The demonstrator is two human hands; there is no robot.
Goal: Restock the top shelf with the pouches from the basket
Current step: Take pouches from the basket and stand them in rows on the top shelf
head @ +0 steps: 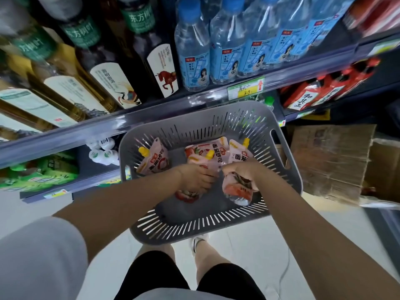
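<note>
Reaching down into basket [279,152] with both hands. Gripping one pouch [186,195] in left hand [198,177], fingers curled round its middle, near the basket's centre. Gripping second pouch [238,191] in right hand [240,172], clamped the same way, toward the right wall. Taking two at once, probably to halve the trips upward. Holding by the waist rather than the cap, likely against sag and slip of a soft body. Leaving third pouch [153,158] loose near the far-left corner, yellow cap toward that corner. More pouch ends past the knuckles, toward the far wall; cannot tell whether separate or the tops of the gripped two. Neither yet lifted clear of the rim. No sure sight of top shelf, presumably above bottles [227,46]. Next, by judgement: raise both and stand them upright there.
</note>
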